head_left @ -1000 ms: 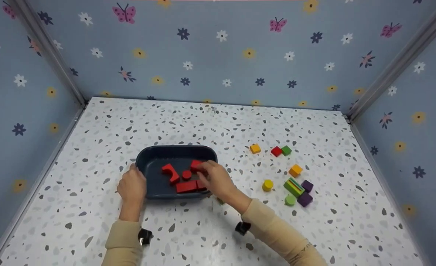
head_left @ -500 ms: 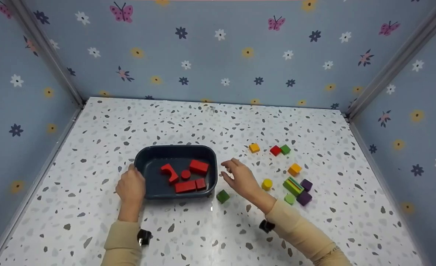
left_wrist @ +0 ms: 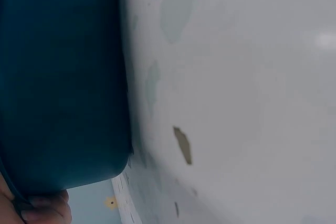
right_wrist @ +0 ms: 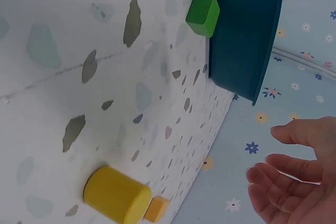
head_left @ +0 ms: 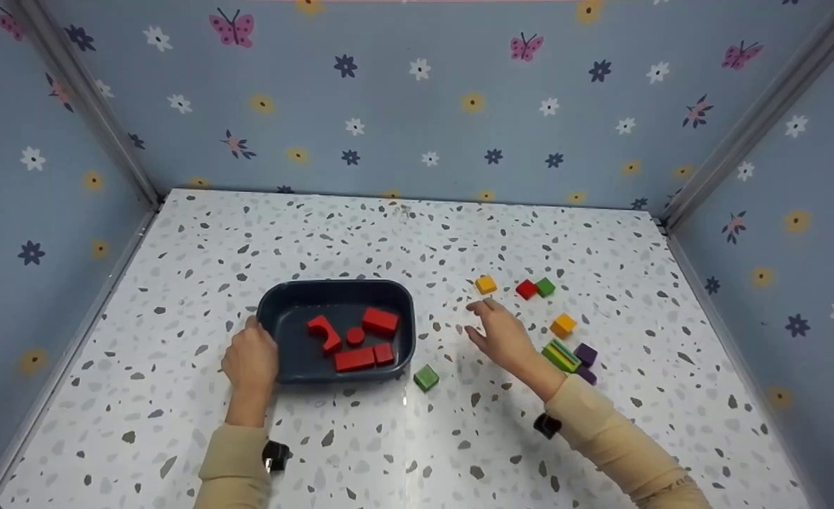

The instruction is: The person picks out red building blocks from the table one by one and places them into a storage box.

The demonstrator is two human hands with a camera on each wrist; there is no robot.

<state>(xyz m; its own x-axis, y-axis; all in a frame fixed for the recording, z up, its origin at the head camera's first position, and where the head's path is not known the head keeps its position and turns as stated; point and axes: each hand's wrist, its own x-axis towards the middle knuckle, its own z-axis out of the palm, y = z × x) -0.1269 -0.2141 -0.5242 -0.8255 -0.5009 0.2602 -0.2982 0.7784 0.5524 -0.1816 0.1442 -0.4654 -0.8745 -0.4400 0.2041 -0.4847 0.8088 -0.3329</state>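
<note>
A dark blue tub stands on the speckled table. My left hand grips its left rim; in the left wrist view, fingertips curl over the edge. Inside lie several red blocks: an arch, a small cylinder, two oblong blocks and a cube. My right hand hovers to the tub's right, fingers apart and holding nothing. A green block sits beside the tub's near right corner. The right wrist view shows a yellow cylinder, hidden behind my right hand in the head view.
Right of the tub lie a yellow-orange block, a red cube touching a green one, an orange cube, a striped green stack and purple cubes. Patterned walls enclose the table's back and sides.
My right hand has left the tub, letting go of a red block inside, and moved right toward the loose blocks. The green block beside the tub is uncovered. My left hand stays put.
</note>
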